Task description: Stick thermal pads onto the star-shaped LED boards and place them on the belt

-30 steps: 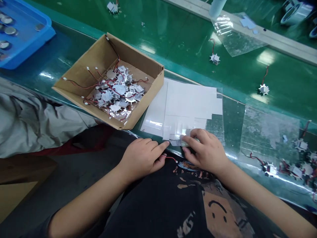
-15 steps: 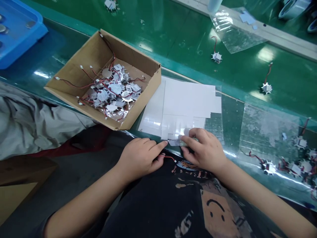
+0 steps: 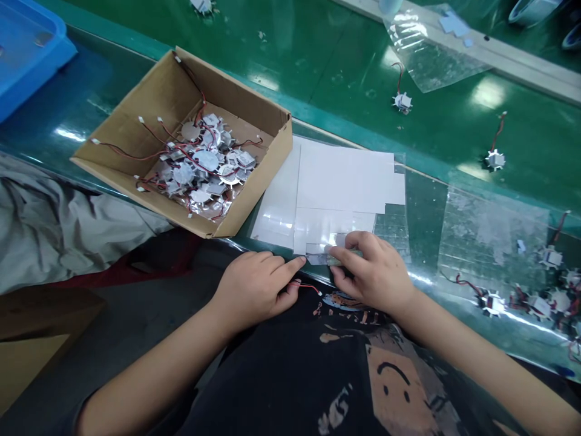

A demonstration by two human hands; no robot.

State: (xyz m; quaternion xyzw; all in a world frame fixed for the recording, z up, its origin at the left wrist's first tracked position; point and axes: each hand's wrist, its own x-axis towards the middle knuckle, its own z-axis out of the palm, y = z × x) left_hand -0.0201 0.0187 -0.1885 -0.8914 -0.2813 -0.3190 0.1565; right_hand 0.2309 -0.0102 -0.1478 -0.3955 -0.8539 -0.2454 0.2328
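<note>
My left hand [image 3: 256, 286] rests at the table's near edge, curled round a small part with a red wire [image 3: 308, 287], its forefinger stretched to the corner of the white sheets [image 3: 345, 181]. My right hand [image 3: 370, 271] lies beside it, fingers pinched on a small clear strip [image 3: 320, 259] at the sheets' front edge. A cardboard box [image 3: 154, 109] with several star-shaped metal parts and red wires [image 3: 204, 169] stands to the left of the sheets.
A blue tray [image 3: 27, 54] sits at the far left. Loose star-shaped parts [image 3: 402, 102] lie on the green belt, more [image 3: 526, 300] at the right edge on clear film [image 3: 494, 233]. Another clear film [image 3: 426, 48] lies at the back. Grey cloth [image 3: 59, 212] hangs left.
Both hands stay at the sheets' front edge, almost still. The view has shifted slightly, so the box and tray sit further left in the picture.
</note>
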